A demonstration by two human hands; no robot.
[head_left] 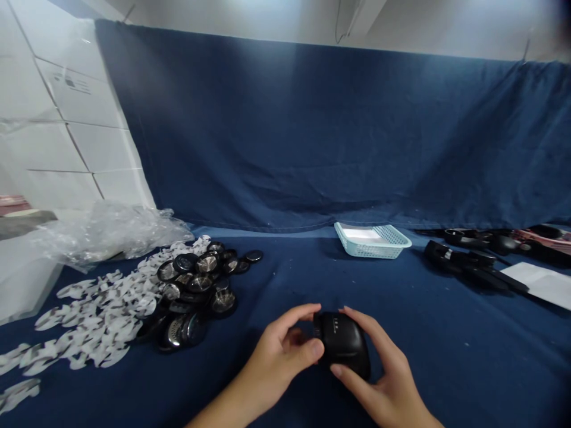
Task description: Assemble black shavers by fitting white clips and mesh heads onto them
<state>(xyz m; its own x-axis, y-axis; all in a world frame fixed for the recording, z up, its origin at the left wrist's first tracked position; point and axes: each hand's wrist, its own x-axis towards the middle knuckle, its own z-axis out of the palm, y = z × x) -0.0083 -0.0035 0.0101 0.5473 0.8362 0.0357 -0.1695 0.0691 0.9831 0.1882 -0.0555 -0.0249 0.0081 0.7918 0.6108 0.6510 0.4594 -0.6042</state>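
Between my two hands, at the near middle of the tabletop (285,279), I hold a black plastic part (347,345), rounded at one end, with small pale lettering on its upper face. My left hand (277,355) has its grip closed on the narrower collar end, thumb on the near side and index finger reaching over the far side. My right hand (395,377) spans the fatter end, its grip set to the part's width, thumb near and index finger far. I cannot tell whether the part touches the cloth underneath.

To my left lies a heap of round black discs (200,283), some with shiny patterned faces, right against a spread of thin white pieces (104,312). Crumpled clear plastic (116,229) sits behind them. Ahead, a pale blue basket (379,251) carries something white and flat. Off to my right, black items (473,267) lie beside a white sheet (537,280).
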